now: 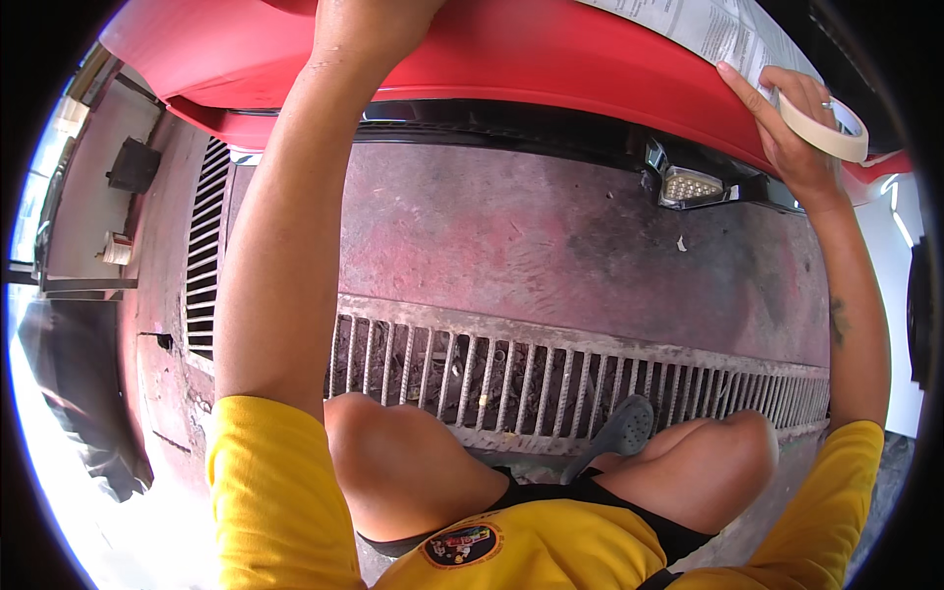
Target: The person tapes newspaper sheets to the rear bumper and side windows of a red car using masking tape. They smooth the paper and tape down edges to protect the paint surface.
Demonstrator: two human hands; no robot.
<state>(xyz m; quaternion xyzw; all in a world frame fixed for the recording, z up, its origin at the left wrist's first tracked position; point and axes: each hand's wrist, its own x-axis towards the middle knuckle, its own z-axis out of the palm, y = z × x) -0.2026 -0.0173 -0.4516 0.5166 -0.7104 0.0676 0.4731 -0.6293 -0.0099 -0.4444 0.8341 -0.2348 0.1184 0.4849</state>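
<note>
A red car bumper (546, 59) curves across the top of the view. Newspaper sheets (708, 29) cover the surface along its upper right edge. My right hand (800, 136) holds a roll of cream masking tape (841, 151), hooked around the fingers. Its index fingertip touches the edge of the paper, where the paper meets the red paint. My left hand (376, 26) reaches up over the bumper; only its wrist and the back of it show, and its fingers are cut off by the top of the frame.
Below the bumper, a lamp with a clear lens (689, 186) sits at the right. A steel drain grate (487, 383) crosses the floor before my bent knees, and another grate (203, 258) runs along the left. A dark bucket (134, 164) and a white tub (116, 248) stand farther left.
</note>
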